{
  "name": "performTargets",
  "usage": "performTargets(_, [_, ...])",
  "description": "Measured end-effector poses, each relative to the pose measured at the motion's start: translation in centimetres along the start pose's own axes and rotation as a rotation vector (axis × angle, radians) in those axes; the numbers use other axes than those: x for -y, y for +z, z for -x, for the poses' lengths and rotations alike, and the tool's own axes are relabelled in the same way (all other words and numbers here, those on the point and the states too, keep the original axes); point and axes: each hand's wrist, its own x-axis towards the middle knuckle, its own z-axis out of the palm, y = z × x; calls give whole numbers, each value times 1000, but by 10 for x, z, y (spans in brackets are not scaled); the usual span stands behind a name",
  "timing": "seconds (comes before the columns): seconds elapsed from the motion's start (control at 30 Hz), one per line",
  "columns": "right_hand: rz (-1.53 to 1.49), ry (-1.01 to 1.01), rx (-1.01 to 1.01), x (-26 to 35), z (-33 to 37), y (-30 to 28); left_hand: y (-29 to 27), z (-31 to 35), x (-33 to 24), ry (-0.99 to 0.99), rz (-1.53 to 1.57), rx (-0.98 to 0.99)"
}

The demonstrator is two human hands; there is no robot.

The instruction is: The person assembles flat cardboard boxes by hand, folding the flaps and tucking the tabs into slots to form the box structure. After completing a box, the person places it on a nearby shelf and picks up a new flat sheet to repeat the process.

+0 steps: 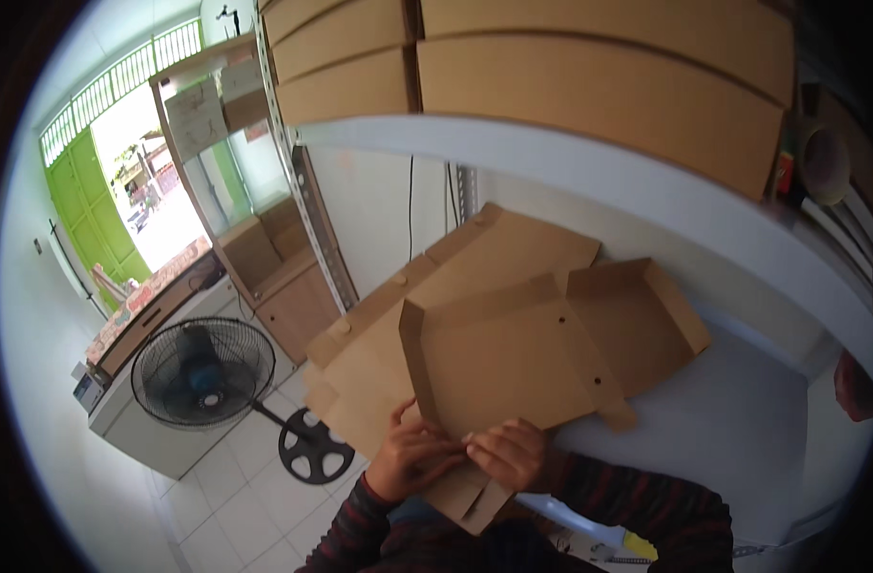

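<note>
A partly folded cardboard box (503,358) lies in front of me, its left wall turned up and its lid part (627,310) raised at the right. My left hand (417,454) is closed on the box's near left corner. Beside it, my right hand (509,453) pinches the near edge, fingertips almost meeting the left ones. A slotted flap (473,498) hangs toward me below both hands. Under the box rests a flat cardboard sheet (455,256) with cut edges. What exactly the fingertips press between them is hidden.
Stacked cardboard boxes (589,86) fill the shelf (551,153) above the grey-white work surface (732,430). On the left, a black fan (204,372) stands on the tiled floor near a cabinet (288,296). A metal upright (312,220) borders the shelf's left side.
</note>
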Motion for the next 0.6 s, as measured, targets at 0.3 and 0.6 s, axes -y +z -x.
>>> performTargets(0.3, [23, 125, 46, -4, -2, 1, 6, 2, -1, 26, -118, -68])
performTargets(0.6, [39, 104, -2, -4, -3, 5, 14, 3, -4, -4, -209, -151])
